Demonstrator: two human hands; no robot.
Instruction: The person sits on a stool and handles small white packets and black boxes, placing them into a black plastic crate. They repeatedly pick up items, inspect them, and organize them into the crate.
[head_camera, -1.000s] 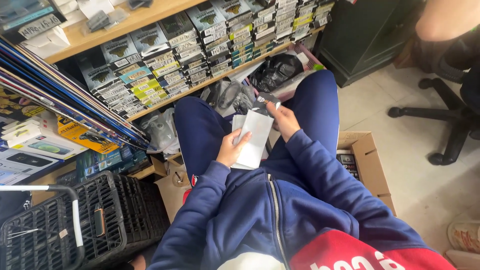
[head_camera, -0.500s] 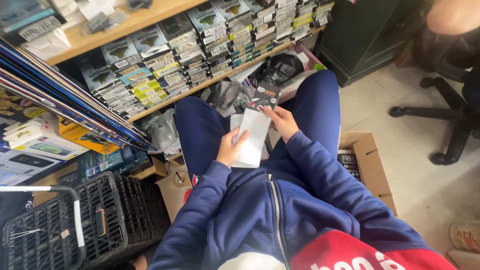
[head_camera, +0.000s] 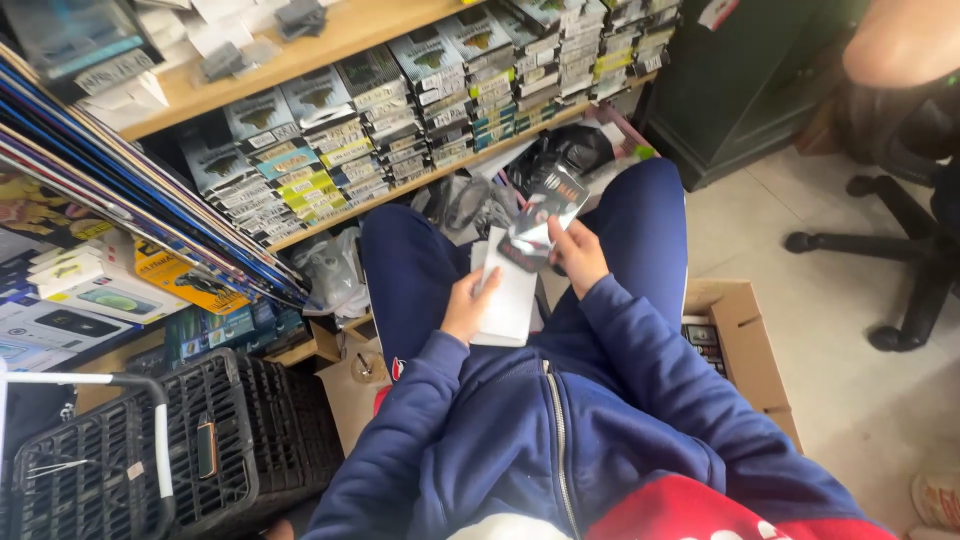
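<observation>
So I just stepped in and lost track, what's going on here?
A seated person in a blue zip jacket holds a white flat packet in the left hand. The right hand holds a dark glossy card at the packet's top end. Stacked small boxes fill the wooden shelf ahead.

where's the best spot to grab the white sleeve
Probably the lower left edge of the white sleeve, coming from the left, where the left hand pinches it now. It is flat and thin, and the dark card in the right hand covers its top.
</observation>
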